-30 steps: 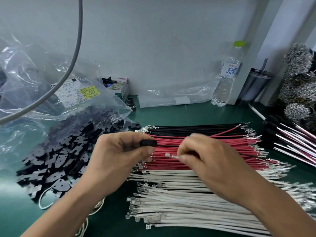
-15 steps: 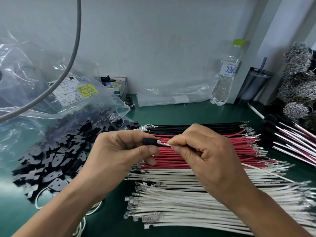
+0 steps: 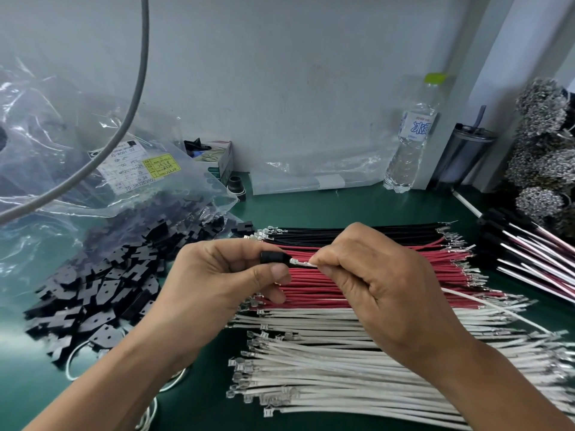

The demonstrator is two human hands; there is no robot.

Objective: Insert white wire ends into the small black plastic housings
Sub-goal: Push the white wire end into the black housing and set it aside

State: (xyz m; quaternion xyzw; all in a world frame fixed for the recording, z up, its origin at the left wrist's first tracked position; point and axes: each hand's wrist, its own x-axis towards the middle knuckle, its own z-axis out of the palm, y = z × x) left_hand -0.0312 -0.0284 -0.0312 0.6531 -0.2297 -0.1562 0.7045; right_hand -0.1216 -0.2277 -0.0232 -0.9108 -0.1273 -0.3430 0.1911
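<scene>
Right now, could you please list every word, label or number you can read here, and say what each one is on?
"70-583203000" and "02": white label on the plastic bag; its other lines are blurred.
Yellow sticker on that label: handwriting too small to read.
Water bottle label: blue characters, not legible.
Small box: print unreadable.

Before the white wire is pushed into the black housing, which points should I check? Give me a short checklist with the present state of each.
1. Left hand has a firm grip on the black housing: ok.
2. Right hand pinches the white wire close behind its metal terminal: ok.
3. Terminal points at the housing opening and is level with it: ok.
4. Terminal fully seated: not ok, bare metal is visible outside the housing.
5. Terminal turned the right way for the slot: cannot tell.
6. Wire tail lies free over the red wires: ok.
</scene>
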